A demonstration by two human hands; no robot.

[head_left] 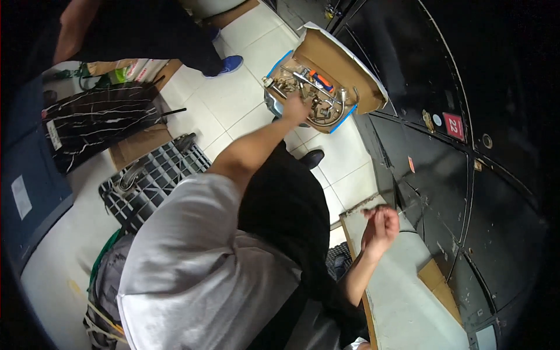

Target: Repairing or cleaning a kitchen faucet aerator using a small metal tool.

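Observation:
My left hand (296, 109) reaches into an open cardboard box (345, 54) edged with blue tape. Its fingertips are down among loose metal fittings (319, 111), so their grip is hidden. An orange and blue tool handle (321, 81) lies in the box beside a long metal rod. A curved metal hose (336, 121) runs along the near side of the box. My right hand (382, 230) is raised above a pale surface at the right, well apart from the box. Its fingers are curled together, with a small dark spot at their tips that I cannot make out.
Black metal cabinets (420, 149) line the right side. Beside me at the left stands a grey plastic grid crate (154, 181) with metal parts on it. Another person's blue shoe (232, 64) is on the tiled floor (201, 99). A pale worktop (408, 297) lies at lower right.

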